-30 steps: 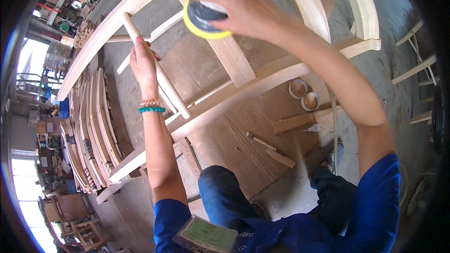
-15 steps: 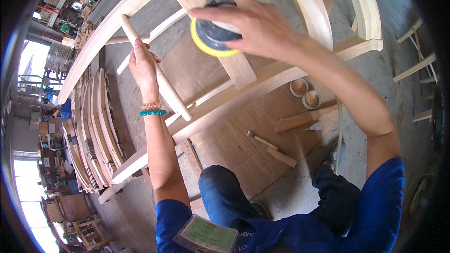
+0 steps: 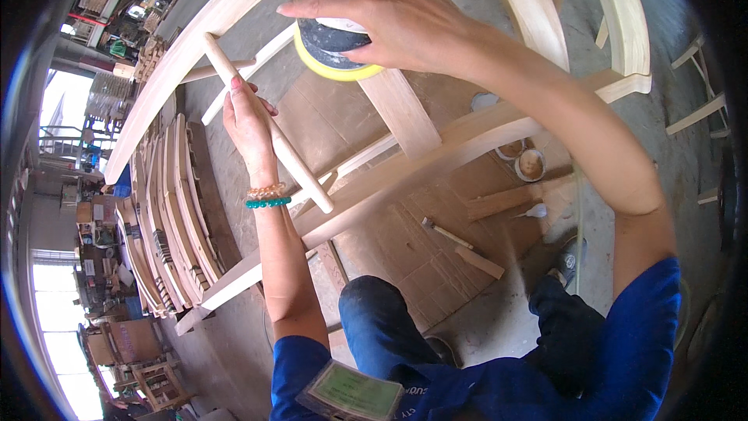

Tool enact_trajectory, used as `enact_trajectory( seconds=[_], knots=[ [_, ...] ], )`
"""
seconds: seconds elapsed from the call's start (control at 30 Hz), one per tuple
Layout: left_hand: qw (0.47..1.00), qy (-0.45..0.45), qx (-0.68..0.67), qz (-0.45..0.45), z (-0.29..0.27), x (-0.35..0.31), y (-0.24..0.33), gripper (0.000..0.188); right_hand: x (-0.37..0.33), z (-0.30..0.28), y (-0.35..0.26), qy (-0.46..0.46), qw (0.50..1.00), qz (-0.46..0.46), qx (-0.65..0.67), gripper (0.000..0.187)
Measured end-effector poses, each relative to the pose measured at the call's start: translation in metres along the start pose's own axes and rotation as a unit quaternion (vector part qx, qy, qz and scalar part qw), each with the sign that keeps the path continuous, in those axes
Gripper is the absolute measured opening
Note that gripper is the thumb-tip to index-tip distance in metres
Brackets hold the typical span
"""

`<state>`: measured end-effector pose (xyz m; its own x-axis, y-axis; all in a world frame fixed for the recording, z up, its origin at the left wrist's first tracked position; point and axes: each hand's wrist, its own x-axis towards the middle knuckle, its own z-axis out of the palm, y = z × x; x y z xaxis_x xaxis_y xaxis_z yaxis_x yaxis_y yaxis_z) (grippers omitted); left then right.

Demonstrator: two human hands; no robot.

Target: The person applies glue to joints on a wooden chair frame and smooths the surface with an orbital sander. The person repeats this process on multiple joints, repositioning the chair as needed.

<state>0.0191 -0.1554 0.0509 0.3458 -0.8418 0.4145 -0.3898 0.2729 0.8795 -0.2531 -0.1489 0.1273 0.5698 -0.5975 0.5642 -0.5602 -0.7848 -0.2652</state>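
Note:
A pale wooden chair frame (image 3: 366,181) lies across in front of me, with a wide flat slat (image 3: 401,109) joining its long rails. My left hand (image 3: 251,121), with beaded bracelets at the wrist, is wrapped round a slim round rung (image 3: 298,165) of the frame. In my right hand (image 3: 417,27) is a round orbital sander (image 3: 327,37), dark-bodied with a yellow pad edge, gripped from above. The sander overlaps the far part of the slat; its underside is hidden, so contact cannot be confirmed.
Cardboard (image 3: 389,253) covers the floor below, bearing a hammer (image 3: 444,234), a wood strip (image 3: 479,263) and cups of brownish filler (image 3: 531,164). Curved wooden parts (image 3: 173,218) are stacked at left. Another curved frame (image 3: 623,19) stands at far right. A hose (image 3: 579,226) hangs near my foot.
The sander in my right hand has moved left and away from me along the slat. My left hand keeps its hold on the rung. The whole view has shifted slightly.

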Motion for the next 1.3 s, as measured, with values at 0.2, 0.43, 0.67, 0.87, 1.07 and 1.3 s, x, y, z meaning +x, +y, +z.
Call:
enact_trajectory(
  seconds=[0.2, 0.43, 0.67, 0.87, 1.07, 1.3],
  knots=[
    [1.000, -0.009, -0.005, -0.003, 0.007, -0.002, 0.001, 0.051, 0.026, 0.004, 0.012, 0.117, 0.992, -0.001, -0.043, 0.054],
    [1.000, 0.000, -0.007, 0.001, 0.004, -0.002, 0.003, 0.047, 0.010, 0.005, 0.003, 0.019, 0.999, 0.036, 0.014, 0.053],
    [1.000, -0.012, 0.003, 0.010, 0.005, -0.006, 0.004, 0.048, 0.018, 0.006, 0.017, 0.101, 0.993, -0.004, -0.067, 0.055],
    [1.000, 0.000, -0.003, -0.006, 0.008, -0.008, 0.006, 0.047, 0.001, 0.001, -0.002, 0.032, 0.998, 0.006, -0.053, 0.057],
    [1.000, -0.007, -0.022, -0.001, 0.009, -0.004, 0.004, 0.046, 0.003, 0.019, 0.010, 0.107, 0.991, -0.043, -0.070, 0.056],
    [1.000, -0.006, -0.004, -0.014, 0.002, -0.004, 0.002, 0.047, -0.001, 0.016, -0.001, 0.056, 0.997, -0.009, -0.043, 0.053]
  ],
)
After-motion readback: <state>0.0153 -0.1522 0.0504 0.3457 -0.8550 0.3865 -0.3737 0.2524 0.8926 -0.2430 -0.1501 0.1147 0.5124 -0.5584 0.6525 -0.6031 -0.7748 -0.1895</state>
